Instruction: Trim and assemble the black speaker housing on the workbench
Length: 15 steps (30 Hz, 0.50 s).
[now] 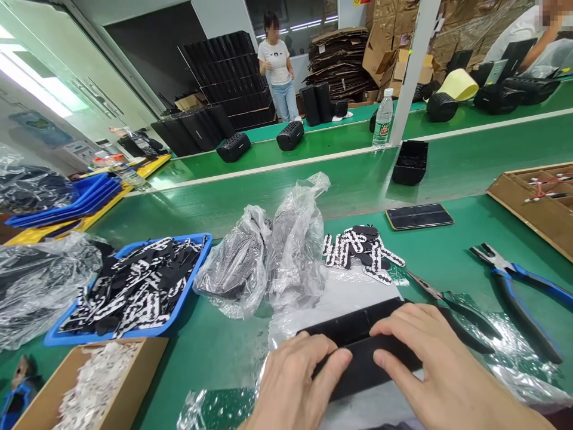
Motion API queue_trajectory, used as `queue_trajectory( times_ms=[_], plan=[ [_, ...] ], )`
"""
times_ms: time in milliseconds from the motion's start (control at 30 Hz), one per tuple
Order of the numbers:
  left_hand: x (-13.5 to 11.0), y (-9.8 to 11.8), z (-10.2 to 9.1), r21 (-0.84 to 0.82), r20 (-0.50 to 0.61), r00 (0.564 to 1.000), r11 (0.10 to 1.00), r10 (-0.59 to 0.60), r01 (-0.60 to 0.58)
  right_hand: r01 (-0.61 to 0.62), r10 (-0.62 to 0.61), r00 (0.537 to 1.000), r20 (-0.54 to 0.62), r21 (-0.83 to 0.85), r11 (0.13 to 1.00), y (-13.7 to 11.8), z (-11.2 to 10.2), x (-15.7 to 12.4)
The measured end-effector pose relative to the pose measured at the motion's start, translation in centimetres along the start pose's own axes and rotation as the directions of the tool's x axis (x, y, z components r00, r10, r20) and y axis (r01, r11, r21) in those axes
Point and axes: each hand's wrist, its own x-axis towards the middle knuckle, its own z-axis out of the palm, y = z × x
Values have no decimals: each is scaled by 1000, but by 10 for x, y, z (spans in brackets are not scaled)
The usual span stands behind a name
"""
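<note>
**Now both hands press on a black part at the near edge of the green bench**

Starting at the far left, I see a crumpled clear plastic bag point(36, 280) lying against a blue tray point(190, 280) heaped with black-and-white adhesive strips point(134, 286). Just below the tray stands an open cardboard box point(134, 370) holding white paper shreds point(94, 382). Right of the tray, two more clear bags point(268, 257) stand bunched together, dark pieces showing through them. Beside those, a small loose pile of the same patterned strips point(358, 248) lies on the bench.

At the bottom centre, my left hand point(295, 388) rests with its fingers stretched nearly flat, the thumb tip pressing on the top of a long black part point(358, 334) that lies on a clear plastic sheet point(340, 292). My right hand point(443, 370) lies on the same part from the other side, fingers extended and close together, thumb pressing next to the left thumb; neither hand is curled around it.

Further right, black-handled tweezers or snips point(447, 301) lie just beside the right hand, then blue-handled pliers point(519, 286). A phone point(418, 216) lies flat farther back, and a wooden compartment tray point(537, 203) sits at the right edge. Across the conveyor, black speaker housings point(290, 134) and a water bottle point(383, 119) stand, with a person in a white shirt point(277, 65) behind
</note>
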Motion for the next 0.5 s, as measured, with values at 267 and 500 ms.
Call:
queue_trajectory(
  times_ms=[267,500],
  plan=[
    [1,4,-9,-48,102,991,995,-87,93,-11,12,1000,-24,16,1000,0,-1,4],
    [-9,-2,-2,-84,59,998,996,-23,28,-96,70,949,-308,-69,993,20,13,-17]
  ],
)
